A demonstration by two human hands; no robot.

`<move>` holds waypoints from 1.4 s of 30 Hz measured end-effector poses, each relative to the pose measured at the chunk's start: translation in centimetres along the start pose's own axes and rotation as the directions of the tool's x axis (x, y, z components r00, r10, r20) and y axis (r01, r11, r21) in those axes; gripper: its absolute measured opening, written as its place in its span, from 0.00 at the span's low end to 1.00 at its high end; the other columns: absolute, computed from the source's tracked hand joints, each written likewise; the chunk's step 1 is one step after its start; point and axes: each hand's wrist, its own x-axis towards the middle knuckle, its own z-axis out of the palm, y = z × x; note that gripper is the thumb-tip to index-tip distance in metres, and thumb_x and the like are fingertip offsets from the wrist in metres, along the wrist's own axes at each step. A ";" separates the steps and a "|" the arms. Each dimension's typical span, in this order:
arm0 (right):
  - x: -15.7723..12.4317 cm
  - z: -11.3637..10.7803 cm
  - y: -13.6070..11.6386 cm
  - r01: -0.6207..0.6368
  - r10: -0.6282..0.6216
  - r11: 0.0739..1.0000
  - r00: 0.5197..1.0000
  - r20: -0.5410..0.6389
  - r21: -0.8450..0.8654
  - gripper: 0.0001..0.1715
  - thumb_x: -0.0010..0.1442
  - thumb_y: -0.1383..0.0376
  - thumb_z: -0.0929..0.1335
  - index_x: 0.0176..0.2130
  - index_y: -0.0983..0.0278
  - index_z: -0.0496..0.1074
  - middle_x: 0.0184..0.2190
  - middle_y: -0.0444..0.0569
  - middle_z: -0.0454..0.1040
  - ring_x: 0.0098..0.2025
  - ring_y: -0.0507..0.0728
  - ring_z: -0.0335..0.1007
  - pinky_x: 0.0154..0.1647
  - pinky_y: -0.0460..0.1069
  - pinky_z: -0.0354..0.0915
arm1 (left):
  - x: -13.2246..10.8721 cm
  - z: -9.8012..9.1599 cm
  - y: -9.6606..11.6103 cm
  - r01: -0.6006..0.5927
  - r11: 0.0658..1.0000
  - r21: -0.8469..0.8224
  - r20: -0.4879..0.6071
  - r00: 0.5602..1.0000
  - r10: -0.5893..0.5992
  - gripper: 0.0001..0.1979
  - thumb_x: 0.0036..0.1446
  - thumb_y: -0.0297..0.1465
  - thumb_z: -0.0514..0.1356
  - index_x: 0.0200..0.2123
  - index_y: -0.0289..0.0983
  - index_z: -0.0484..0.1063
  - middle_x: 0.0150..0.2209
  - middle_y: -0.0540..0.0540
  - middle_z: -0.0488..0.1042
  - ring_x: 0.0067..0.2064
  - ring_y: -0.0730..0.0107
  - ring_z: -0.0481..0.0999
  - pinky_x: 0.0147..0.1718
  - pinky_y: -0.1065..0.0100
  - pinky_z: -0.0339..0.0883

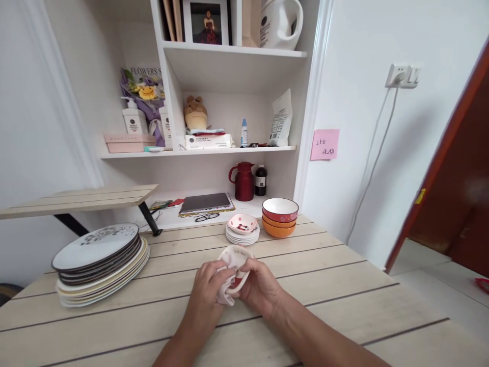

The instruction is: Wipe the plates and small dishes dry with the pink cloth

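A small cream dish (239, 251) with a red patch inside is held above the wooden table, between both hands. My right hand (263, 288) grips its right side, thumb on the rim. My left hand (208, 285) is closed on a pale pink cloth (226, 294), which lies against the dish's inside and left edge. Beyond the hands, a pink dotted dish (243, 224) rests on a stack of small white plates (242, 238). Just right of these stand stacked bowls, a red one (280, 216) above orange ones (278, 231).
A tall pile of large plates (97, 247) stands at the left, near a raised wooden shelf (80, 200) on black legs. At the back are a laptop (204, 203), glasses (207, 217), a red jug (243, 182) and a dark bottle (260, 180).
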 end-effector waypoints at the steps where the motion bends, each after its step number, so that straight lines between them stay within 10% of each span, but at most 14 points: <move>1: -0.1 0.2 -0.1 0.011 -0.011 1.000 1.000 -0.009 -0.012 0.28 0.39 0.71 0.66 0.43 0.61 0.66 0.26 0.43 0.71 0.25 0.54 0.65 0.24 0.47 0.61 | 0.0 0.0 0.0 0.000 1.000 0.004 0.001 1.000 0.000 0.14 0.54 0.31 0.62 0.45 0.41 0.71 0.43 0.42 0.71 0.43 0.62 0.71 0.39 0.61 0.70; 10: -0.2 0.6 -0.7 0.258 -0.361 0.895 0.898 -0.251 -0.365 0.36 0.33 0.73 0.61 0.46 0.62 0.68 0.23 0.41 0.69 0.26 0.52 0.63 0.24 0.44 0.58 | 0.4 0.2 2.1 -0.205 0.968 0.143 0.141 0.973 0.185 0.18 0.57 0.20 0.53 0.48 0.40 0.71 0.47 0.41 0.72 0.47 0.60 0.70 0.45 0.58 0.69; 19: 1.3 -1.7 -2.1 0.209 -0.391 0.893 0.800 -0.455 -0.400 0.30 0.45 0.68 0.62 0.50 0.57 0.64 0.27 0.44 0.71 0.26 0.56 0.69 0.21 0.47 0.63 | 0.5 -0.2 1.5 0.168 0.968 -0.186 -0.071 0.980 -0.184 0.11 0.57 0.28 0.58 0.44 0.42 0.72 0.43 0.44 0.71 0.46 0.65 0.72 0.45 0.64 0.67; 24: 1.0 -2.3 -3.8 0.157 -0.361 0.889 0.817 -0.449 -0.430 0.29 0.45 0.70 0.65 0.49 0.59 0.66 0.31 0.47 0.74 0.27 0.55 0.71 0.21 0.47 0.64 | 1.2 -0.5 0.8 0.592 0.582 -0.557 -0.037 0.683 -0.730 0.15 0.56 0.39 0.60 0.45 0.40 0.72 0.45 0.44 0.74 0.47 0.62 0.73 0.49 0.62 0.64; 28: -0.3 -0.7 -3.3 0.134 -0.265 0.855 0.943 -0.200 -0.500 0.22 0.49 0.66 0.67 0.46 0.62 0.70 0.32 0.48 0.75 0.30 0.56 0.71 0.27 0.48 0.65 | 1.3 -0.5 0.7 0.592 0.184 -0.785 0.203 0.526 -0.826 0.24 0.54 0.43 0.61 0.52 0.39 0.68 0.51 0.42 0.74 0.52 0.61 0.72 0.52 0.63 0.62; 34: -0.9 -0.1 -1.3 0.319 -0.360 0.614 0.927 0.103 -0.723 0.12 0.54 0.61 0.65 0.37 0.63 0.72 0.27 0.45 0.72 0.29 0.54 0.66 0.29 0.47 0.62 | 1.5 -0.9 1.1 0.583 0.160 -0.797 0.277 0.587 -0.760 0.24 0.56 0.45 0.57 0.52 0.39 0.69 0.53 0.41 0.72 0.54 0.59 0.71 0.50 0.62 0.65; 42: -0.1 -1.1 -1.7 0.253 -0.434 0.789 0.875 -0.216 -0.560 0.21 0.50 0.61 0.67 0.45 0.59 0.68 0.30 0.45 0.73 0.29 0.57 0.68 0.27 0.48 0.64 | 0.4 1.0 1.6 0.711 0.173 -0.681 0.433 0.582 -0.688 0.28 0.47 0.38 0.66 0.51 0.36 0.67 0.45 0.41 0.76 0.44 0.63 0.75 0.41 0.66 0.68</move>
